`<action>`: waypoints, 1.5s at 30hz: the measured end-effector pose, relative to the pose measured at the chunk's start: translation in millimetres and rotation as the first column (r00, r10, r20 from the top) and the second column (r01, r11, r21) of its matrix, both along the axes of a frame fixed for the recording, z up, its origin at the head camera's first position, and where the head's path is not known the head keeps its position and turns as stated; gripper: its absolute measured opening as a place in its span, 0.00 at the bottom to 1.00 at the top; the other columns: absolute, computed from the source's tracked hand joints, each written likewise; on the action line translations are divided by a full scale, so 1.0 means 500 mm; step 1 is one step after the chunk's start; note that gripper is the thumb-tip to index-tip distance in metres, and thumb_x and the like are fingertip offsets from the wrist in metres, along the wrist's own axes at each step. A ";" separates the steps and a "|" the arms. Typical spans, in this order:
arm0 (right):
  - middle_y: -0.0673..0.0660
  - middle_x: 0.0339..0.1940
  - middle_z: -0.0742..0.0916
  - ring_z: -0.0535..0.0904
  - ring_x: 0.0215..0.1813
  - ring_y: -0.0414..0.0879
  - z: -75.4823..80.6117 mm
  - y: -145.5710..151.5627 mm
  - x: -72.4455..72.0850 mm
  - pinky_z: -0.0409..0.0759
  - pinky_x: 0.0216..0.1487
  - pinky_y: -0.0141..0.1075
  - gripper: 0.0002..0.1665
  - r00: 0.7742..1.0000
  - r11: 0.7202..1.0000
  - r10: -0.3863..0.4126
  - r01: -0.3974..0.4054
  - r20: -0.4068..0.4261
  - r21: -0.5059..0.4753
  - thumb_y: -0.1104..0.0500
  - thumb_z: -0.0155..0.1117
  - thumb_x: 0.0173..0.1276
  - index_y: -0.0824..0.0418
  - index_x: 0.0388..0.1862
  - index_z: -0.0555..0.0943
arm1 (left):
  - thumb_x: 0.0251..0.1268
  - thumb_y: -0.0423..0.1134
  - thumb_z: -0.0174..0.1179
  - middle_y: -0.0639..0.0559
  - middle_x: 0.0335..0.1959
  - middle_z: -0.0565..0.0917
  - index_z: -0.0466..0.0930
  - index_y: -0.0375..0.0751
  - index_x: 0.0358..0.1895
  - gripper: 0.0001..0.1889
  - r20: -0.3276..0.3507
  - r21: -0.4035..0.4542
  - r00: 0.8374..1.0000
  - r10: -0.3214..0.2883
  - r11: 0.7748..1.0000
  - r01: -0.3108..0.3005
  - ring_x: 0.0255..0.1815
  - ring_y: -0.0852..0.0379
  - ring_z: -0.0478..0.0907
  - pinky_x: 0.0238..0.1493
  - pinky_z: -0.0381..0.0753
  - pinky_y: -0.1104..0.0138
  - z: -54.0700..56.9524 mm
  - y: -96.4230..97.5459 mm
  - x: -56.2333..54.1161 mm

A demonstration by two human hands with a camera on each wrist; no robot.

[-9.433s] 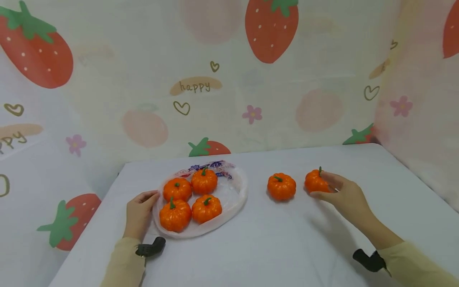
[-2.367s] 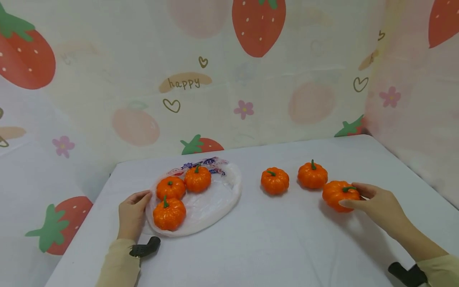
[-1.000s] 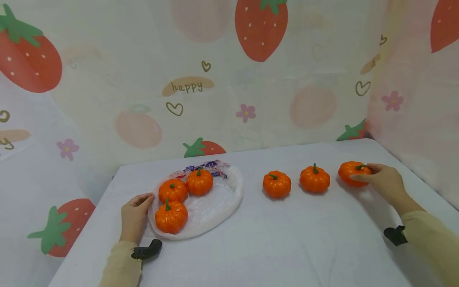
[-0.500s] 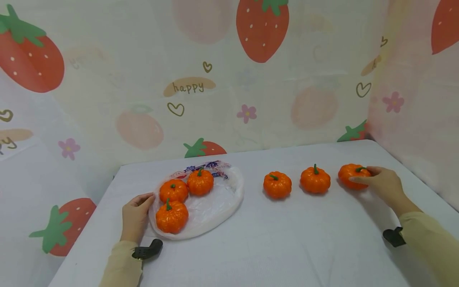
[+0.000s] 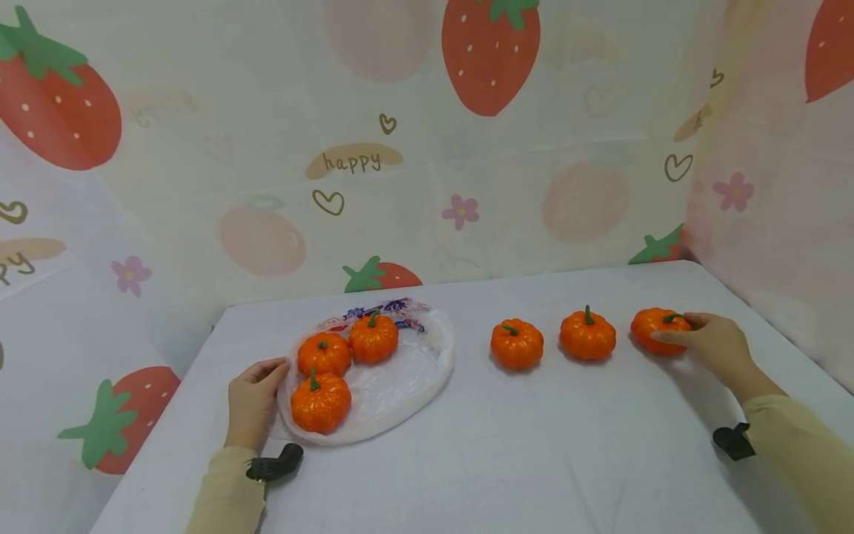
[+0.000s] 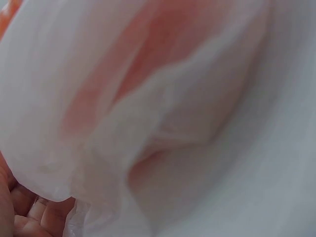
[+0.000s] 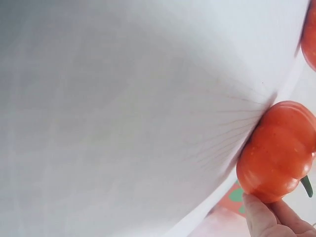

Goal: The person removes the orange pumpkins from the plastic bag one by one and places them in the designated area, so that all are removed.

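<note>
At the left, my left hand (image 5: 253, 400) pinches the rim of a white plastic bag (image 5: 407, 404), spread open and low on the table. Inside its left part sit three small orange pumpkins with green stems: a front one (image 5: 321, 403), a middle one (image 5: 324, 354) and a back one (image 5: 373, 338). In the left wrist view the bag's film (image 6: 113, 163) fills much of the picture, beside curled fingers (image 6: 29, 212). Far right, my right hand (image 5: 720, 348) grips another pumpkin (image 5: 650, 331) between thumb and fingers; the right wrist view shows this pumpkin (image 7: 279, 150) against the tablecloth.
Two more pumpkins stand in a row left of the gripped one: a near one (image 5: 588, 336) and a farther one (image 5: 517, 345). A white cloth covers the table (image 5: 467, 475). Strawberry-printed sheets (image 5: 507, 185) hang behind and at both sides.
Since the oldest frame, my right hand let go of one pumpkin, took another from the bag's front right and carried it to the row's right end. Over the last second it hardly moved.
</note>
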State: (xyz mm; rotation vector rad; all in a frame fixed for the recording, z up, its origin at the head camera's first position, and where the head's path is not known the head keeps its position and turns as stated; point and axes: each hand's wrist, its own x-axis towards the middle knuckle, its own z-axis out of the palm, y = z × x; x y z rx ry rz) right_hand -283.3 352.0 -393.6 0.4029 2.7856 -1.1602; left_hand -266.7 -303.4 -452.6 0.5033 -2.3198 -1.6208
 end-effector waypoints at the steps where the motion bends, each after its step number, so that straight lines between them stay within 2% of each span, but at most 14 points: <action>1: 0.81 0.75 0.54 0.48 0.75 0.77 0.000 0.000 0.000 0.55 0.71 0.68 0.58 1.000 1.000 0.000 0.000 0.005 0.006 0.35 0.61 0.68 0.77 0.75 0.51 | 0.69 0.56 0.60 0.60 0.48 0.83 0.81 0.41 0.59 0.25 0.002 0.000 1.000 -0.002 1.000 0.002 0.49 0.67 0.73 0.45 0.74 0.86 0.000 -0.001 0.000; 8: 0.82 0.74 0.56 0.51 0.73 0.77 0.001 0.001 0.000 0.57 0.70 0.68 0.60 1.000 0.999 0.001 -0.001 -0.006 0.036 0.33 0.60 0.67 0.77 0.75 0.51 | 0.69 0.57 0.59 0.57 0.52 0.82 0.80 0.42 0.60 0.26 0.002 0.004 1.000 -0.012 1.000 0.012 0.51 0.68 0.73 0.46 0.73 0.87 0.001 -0.001 0.000; 13: 0.80 0.73 0.62 0.60 0.70 0.76 0.009 -0.024 0.009 0.66 0.67 0.65 0.54 0.986 0.996 -0.044 0.056 -0.161 0.073 0.38 0.60 0.70 0.74 0.76 0.54 | 0.69 0.54 0.60 0.68 0.42 0.82 0.81 0.40 0.58 0.24 -0.028 -0.002 1.000 -0.002 1.000 0.002 0.49 0.70 0.74 0.46 0.74 0.87 0.002 0.002 0.001; 15: 0.76 0.75 0.62 0.62 0.72 0.74 0.019 -0.047 0.014 0.68 0.67 0.62 0.52 0.967 0.996 -0.077 0.088 -0.241 0.032 0.40 0.62 0.69 0.70 0.77 0.55 | 0.69 0.53 0.61 0.71 0.38 0.81 0.82 0.39 0.57 0.23 -0.043 -0.005 0.999 0.003 1.000 -0.003 0.47 0.71 0.74 0.45 0.74 0.87 0.002 0.002 0.001; 18: 0.68 0.78 0.62 0.62 0.75 0.68 0.038 -0.092 0.022 0.68 0.68 0.58 0.51 0.945 0.992 -0.120 0.102 -0.304 -0.074 0.39 0.66 0.66 0.63 0.78 0.58 | 0.69 0.51 0.61 0.72 0.37 0.81 0.82 0.37 0.57 0.23 -0.052 -0.005 0.999 0.006 1.000 -0.006 0.46 0.71 0.74 0.45 0.74 0.87 0.004 -0.001 0.001; 20: 0.64 0.79 0.63 0.62 0.76 0.65 0.047 -0.123 0.030 0.67 0.68 0.55 0.53 0.938 0.990 -0.120 0.087 -0.324 -0.115 0.37 0.67 0.64 0.59 0.79 0.59 | 0.69 0.52 0.61 0.69 0.40 0.82 0.81 0.37 0.58 0.23 -0.043 0.000 0.999 0.004 1.000 -0.004 0.46 0.70 0.74 0.45 0.74 0.87 0.005 -0.002 0.002; 22: 0.62 0.78 0.65 0.64 0.75 0.63 0.053 -0.152 0.039 0.74 0.66 0.46 0.53 0.935 0.989 -0.101 0.059 -0.339 -0.133 0.36 0.69 0.62 0.57 0.78 0.60 | 0.70 0.52 0.60 0.66 0.43 0.82 0.81 0.38 0.58 0.24 -0.032 0.007 0.999 0.002 1.000 -0.002 0.47 0.69 0.74 0.45 0.74 0.87 0.005 -0.003 0.001; 27: 0.62 0.77 0.68 0.68 0.73 0.62 0.062 -0.217 0.058 0.75 0.59 0.27 0.49 0.904 0.983 -0.017 -0.064 -0.426 -0.174 0.43 0.73 0.62 0.60 0.76 0.65 | 0.69 0.51 0.61 0.67 0.40 0.82 0.81 0.37 0.57 0.23 -0.040 0.036 0.999 0.000 0.999 0.001 0.46 0.68 0.74 0.45 0.75 0.86 0.004 -0.002 -0.001; 29: 0.61 0.77 0.69 0.68 0.74 0.61 0.066 -0.242 0.059 0.71 0.62 0.28 0.47 0.891 0.973 0.000 -0.105 -0.453 -0.206 0.47 0.74 0.62 0.63 0.75 0.66 | 0.69 0.51 0.62 0.69 0.38 0.82 0.81 0.36 0.57 0.23 -0.048 0.039 0.999 -0.002 0.999 0.004 0.46 0.69 0.75 0.45 0.75 0.85 0.003 -0.001 -0.001; 31: 0.61 0.76 0.70 0.68 0.74 0.60 0.068 -0.266 0.057 0.70 0.63 0.31 0.46 0.888 0.966 0.016 -0.133 -0.460 -0.224 0.48 0.74 0.61 0.63 0.74 0.67 | 0.69 0.51 0.62 0.69 0.38 0.82 0.82 0.36 0.56 0.23 -0.051 0.024 0.999 -0.003 1.000 0.004 0.45 0.70 0.75 0.45 0.75 0.86 0.003 -0.002 -0.001; 35: 0.61 0.75 0.72 0.69 0.74 0.57 0.070 -0.314 0.048 0.71 0.65 0.36 0.48 0.902 0.946 0.051 -0.181 -0.428 -0.269 0.45 0.75 0.59 0.63 0.73 0.68 | 0.70 0.52 0.61 0.59 0.45 0.84 0.82 0.38 0.56 0.23 -0.041 -0.004 0.999 -0.002 1.000 0.002 0.47 0.69 0.75 0.45 0.74 0.86 0.001 -0.005 -0.002; 38: 0.61 0.73 0.74 0.70 0.74 0.56 0.070 -0.352 0.043 0.72 0.66 0.40 0.48 0.909 0.931 0.077 -0.213 -0.409 -0.297 0.45 0.76 0.58 0.62 0.73 0.69 | 0.69 0.52 0.61 0.57 0.47 0.84 0.82 0.38 0.56 0.23 -0.037 -0.007 0.999 -0.009 1.000 0.008 0.48 0.69 0.75 0.46 0.74 0.86 0.001 -0.007 -0.003; 43: 0.59 0.73 0.75 0.69 0.75 0.51 0.061 -0.414 0.034 0.71 0.68 0.37 0.45 0.906 0.878 0.087 -0.266 -0.414 -0.398 0.50 0.77 0.58 0.63 0.71 0.71 | 0.70 0.53 0.60 0.50 0.52 0.83 0.81 0.37 0.58 0.24 -0.033 -0.012 0.999 -0.019 1.000 0.019 0.48 0.69 0.74 0.46 0.73 0.87 0.005 0.000 0.001; 45: 0.58 0.73 0.75 0.70 0.74 0.50 0.058 -0.437 0.032 0.71 0.68 0.37 0.44 0.917 0.857 0.096 -0.274 -0.387 -0.436 0.50 0.77 0.58 0.61 0.71 0.71 | 0.71 0.53 0.58 0.45 0.57 0.81 0.81 0.37 0.58 0.24 -0.020 -0.014 1.000 -0.019 1.000 0.018 0.50 0.67 0.73 0.46 0.73 0.88 0.006 0.003 0.003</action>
